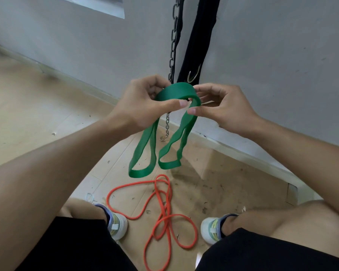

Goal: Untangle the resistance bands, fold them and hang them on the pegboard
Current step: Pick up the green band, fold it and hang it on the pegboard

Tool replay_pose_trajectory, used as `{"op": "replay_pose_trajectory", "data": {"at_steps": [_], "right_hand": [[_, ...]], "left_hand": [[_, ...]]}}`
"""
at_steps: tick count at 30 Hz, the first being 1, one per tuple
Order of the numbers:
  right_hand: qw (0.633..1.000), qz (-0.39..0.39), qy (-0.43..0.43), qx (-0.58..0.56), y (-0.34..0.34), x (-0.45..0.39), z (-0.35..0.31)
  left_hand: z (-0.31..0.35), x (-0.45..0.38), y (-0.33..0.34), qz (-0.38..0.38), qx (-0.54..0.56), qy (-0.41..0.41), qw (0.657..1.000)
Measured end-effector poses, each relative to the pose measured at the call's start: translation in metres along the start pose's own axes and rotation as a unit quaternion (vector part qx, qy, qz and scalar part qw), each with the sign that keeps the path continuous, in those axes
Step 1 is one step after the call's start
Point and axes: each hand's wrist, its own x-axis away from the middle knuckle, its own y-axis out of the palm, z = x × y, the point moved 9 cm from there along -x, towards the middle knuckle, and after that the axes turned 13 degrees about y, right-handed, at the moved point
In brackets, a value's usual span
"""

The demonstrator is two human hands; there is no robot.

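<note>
Both hands meet at chest height in front of the wall. The left hand (139, 102) pinches the top of the green band (176, 94) between thumb and curled fingers, and the right hand (223, 106) pinches the same fold just beside it, at three o'clock from the left. The band arches between them and drops in two doubled loops toward six o'clock, their ends hanging apart and clear of the floor. Directly below, between the person's shoes, the orange band (164, 218) lies on the floor (27, 114), crossed over itself several times and not yet sorted. A chain (173, 42) and a black strap (200, 40) hang on the wall at twelve o'clock, right behind the fingers. No pegboard is in view.

The fold looks half made, I'd say. If either pinch slackens, the springy rubber could pop open and drop onto the orange tangle. The right loop shows a twist that may get folded in.
</note>
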Motion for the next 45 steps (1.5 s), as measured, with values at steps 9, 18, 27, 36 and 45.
{"op": "replay_pose_trajectory", "data": {"at_steps": [9,18,27,36,45], "right_hand": [[0.998,0.019,-0.027,-0.058,0.006,0.005,-0.019],[0.998,0.027,-0.045,-0.036,0.011,0.011,-0.027],[0.997,-0.068,0.006,0.027,0.021,0.003,-0.005],[0.978,-0.17,0.068,0.096,0.086,-0.005,0.046],[0.981,-0.166,0.099,-0.015,0.125,-0.01,0.059]], "left_hand": [[0.005,-0.005,-0.006,-0.012,-0.046,0.031,0.998],[0.005,-0.002,-0.003,-0.056,-0.093,0.044,0.993],[0.009,-0.004,-0.002,-0.046,-0.099,0.065,0.992],[0.026,-0.003,0.009,-0.08,-0.103,0.104,0.986],[0.024,-0.003,0.011,-0.106,-0.175,0.102,0.974]]}}
